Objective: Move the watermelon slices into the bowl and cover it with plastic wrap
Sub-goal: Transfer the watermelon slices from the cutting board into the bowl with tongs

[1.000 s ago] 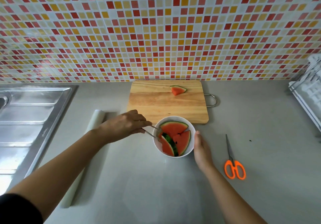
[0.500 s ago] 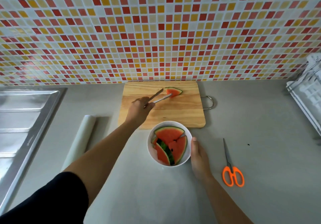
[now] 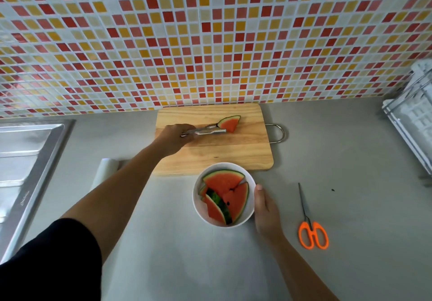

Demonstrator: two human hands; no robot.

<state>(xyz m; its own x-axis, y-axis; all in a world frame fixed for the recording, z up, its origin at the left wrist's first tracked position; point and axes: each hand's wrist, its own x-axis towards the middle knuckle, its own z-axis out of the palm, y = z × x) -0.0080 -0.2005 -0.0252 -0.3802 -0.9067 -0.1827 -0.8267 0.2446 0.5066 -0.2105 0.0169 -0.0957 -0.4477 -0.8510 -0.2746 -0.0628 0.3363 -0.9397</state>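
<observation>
L hand [image 3: 174, 138] – tongs [image 3: 205, 131] gripping slice [image 3: 230, 123]

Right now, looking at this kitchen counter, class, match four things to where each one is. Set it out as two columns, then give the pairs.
1 scissors
2 roll of wrap
3 tongs
4 bowl

A in the left hand
B beside the right hand
C counter, far right
D counter, left of the board

Pairs: 1-C, 2-D, 3-A, 4-B
</observation>
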